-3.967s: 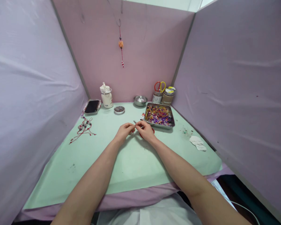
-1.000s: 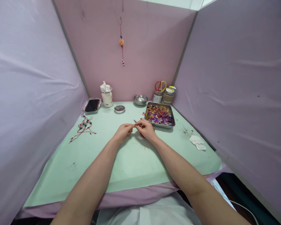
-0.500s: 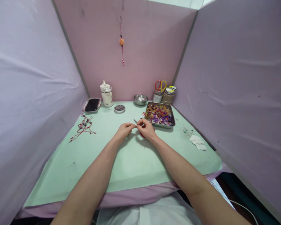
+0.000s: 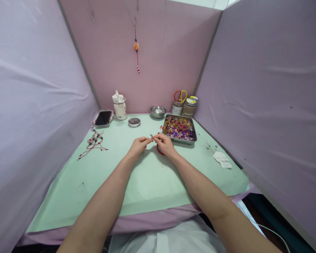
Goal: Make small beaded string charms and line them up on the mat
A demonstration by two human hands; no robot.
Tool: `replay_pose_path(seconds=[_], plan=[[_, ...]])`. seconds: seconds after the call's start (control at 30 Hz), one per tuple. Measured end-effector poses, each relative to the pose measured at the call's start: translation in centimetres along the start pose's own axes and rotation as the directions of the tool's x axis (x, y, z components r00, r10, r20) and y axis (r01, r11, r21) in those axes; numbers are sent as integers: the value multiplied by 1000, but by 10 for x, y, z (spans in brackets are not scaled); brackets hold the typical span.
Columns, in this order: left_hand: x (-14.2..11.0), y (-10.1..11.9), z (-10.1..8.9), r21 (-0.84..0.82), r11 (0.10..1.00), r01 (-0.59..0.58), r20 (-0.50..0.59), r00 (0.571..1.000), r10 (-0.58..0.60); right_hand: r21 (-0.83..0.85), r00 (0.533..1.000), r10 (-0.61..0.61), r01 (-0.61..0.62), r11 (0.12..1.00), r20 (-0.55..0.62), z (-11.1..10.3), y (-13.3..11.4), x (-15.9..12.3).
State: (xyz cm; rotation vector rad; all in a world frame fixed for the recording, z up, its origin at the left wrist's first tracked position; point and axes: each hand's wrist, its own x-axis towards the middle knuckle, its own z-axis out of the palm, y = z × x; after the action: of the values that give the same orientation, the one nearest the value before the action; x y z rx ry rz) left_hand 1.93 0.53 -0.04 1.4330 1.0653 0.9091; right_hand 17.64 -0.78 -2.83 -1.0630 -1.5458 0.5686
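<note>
My left hand [image 4: 138, 146] and my right hand [image 4: 165, 144] meet over the middle of the green table mat [image 4: 137, 182], fingertips pinched together. Between them runs a thin red cord; what the left fingers pinch is too small to name. A small metal-tipped tool [image 4: 152, 135] pokes out past my right fingertips, and a red loop [image 4: 159, 151] shows under the right hand. A steel tray [image 4: 193, 140] full of coloured beads and cords lies just behind the right hand.
Finished red beaded strings [image 4: 94, 142] lie at the left. Along the back stand a phone in a tin [image 4: 103, 118], a white jar [image 4: 119, 106], a small bead dish [image 4: 134, 122], a steel bowl [image 4: 158, 111], scissors in a jar [image 4: 178, 102] and a lidded jar [image 4: 189, 106]. A white tissue [image 4: 222, 160] lies right. An ornament [image 4: 136, 46] hangs on the back wall.
Both hands stay pinched together at the same spot; the fingers shift slightly and the red loop under the right hand shows a bit more.
</note>
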Motion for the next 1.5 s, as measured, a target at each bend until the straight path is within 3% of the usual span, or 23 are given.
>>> replay_pose_path(seconds=[0.53, 0.87, 1.0, 1.37, 1.5], plan=[[-1, 2, 2, 82, 994, -69, -41, 997, 72, -70, 996, 42, -48, 996, -75, -1, -1, 0], [11, -10, -5, 270, 944, -188, -122, 966, 227, -69, 998, 50, -53, 996, -41, -1, -3, -1], [9, -10, -2, 233, 960, -155, -50, 984, 171, -75, 998, 63, -65, 995, -29, 0, 0, -1], [5, -9, 4, 21, 1000, -20, -72, 997, 22, -140, 998, 48, -53, 989, -42, 1, -3, -3], [7, -13, 4, -50, 999, -15, -83, 996, 11, -122, 999, 13, -8, 993, 41, 1, -5, -3]])
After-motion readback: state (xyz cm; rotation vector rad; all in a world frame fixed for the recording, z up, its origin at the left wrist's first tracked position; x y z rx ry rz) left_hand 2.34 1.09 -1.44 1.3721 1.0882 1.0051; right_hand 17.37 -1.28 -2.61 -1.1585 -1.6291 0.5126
